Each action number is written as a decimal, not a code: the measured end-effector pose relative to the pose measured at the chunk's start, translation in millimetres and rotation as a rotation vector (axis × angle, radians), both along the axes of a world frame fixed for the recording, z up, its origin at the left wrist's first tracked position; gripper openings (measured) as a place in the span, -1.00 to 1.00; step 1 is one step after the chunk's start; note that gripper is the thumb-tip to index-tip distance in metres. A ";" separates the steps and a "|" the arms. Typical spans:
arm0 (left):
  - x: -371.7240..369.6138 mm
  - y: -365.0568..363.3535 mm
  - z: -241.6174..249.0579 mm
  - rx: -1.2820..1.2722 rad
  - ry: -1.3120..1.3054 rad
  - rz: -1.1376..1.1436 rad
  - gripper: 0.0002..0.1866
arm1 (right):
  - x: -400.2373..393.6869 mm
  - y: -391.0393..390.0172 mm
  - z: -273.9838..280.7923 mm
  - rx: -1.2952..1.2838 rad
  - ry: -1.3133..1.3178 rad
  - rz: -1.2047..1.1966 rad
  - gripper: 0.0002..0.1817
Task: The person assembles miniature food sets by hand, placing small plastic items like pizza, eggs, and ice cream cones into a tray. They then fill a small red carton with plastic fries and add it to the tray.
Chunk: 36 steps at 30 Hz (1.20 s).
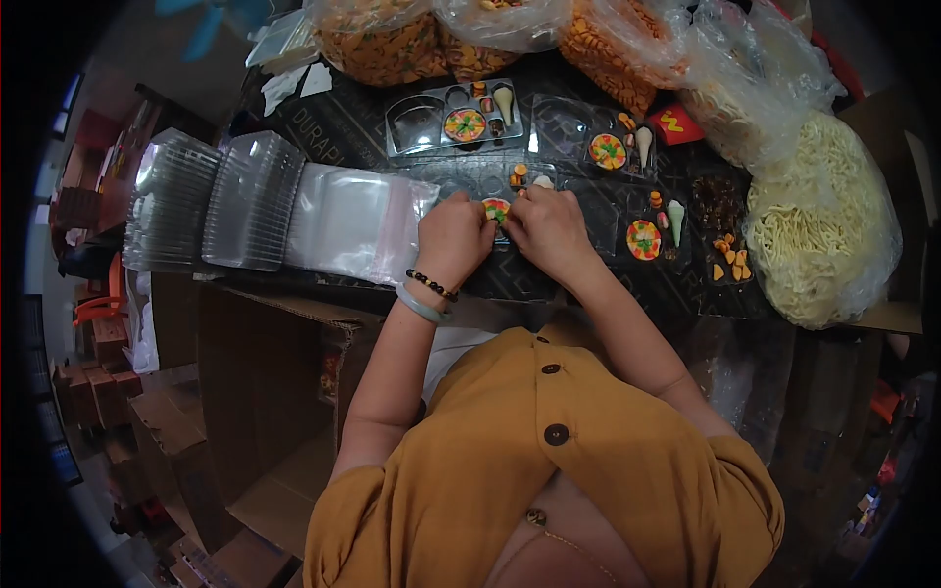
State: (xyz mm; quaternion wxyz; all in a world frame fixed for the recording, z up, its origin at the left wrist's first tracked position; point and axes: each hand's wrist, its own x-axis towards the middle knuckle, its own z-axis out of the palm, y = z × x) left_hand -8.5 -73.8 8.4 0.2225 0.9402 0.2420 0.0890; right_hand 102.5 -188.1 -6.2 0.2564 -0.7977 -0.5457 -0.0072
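Observation:
A clear plastic tray [469,180] holds a small toy pizza [497,209], a toy burger [519,174] and a pale piece partly covered by my fingers. My left hand [456,235] is closed at the tray's near edge, left of the pizza. From the other side, my right hand [546,230] pinches the tray close to the pizza's right edge. Both sets of fingertips are partly hidden. Just beyond lies another clear tray [414,125] with a pizza, a burger and an ice cream cone [504,104] in its compartments.
Clear trays with toy pizzas [608,151] lie to the right, near a red fries box [676,124]. Plastic sleeves [338,220] and stacked clear trays [257,196] stand left. Bags of toy pieces [377,44] line the back; a bag of pale strands [818,230] sits right.

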 end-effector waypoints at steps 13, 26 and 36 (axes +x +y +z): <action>-5.6 3.4 -2.4 -0.093 -0.023 -0.023 -0.86 | 0.7 -1.3 -0.3 0.028 0.001 0.006 -0.89; -22.2 1.3 -20.2 -1.149 -0.516 0.086 -0.41 | 3.4 -4.1 11.9 0.121 0.288 0.037 -0.86; -16.5 -8.3 -18.0 -1.164 -0.634 -0.018 -0.24 | -1.4 4.7 8.9 0.087 0.794 0.118 -0.84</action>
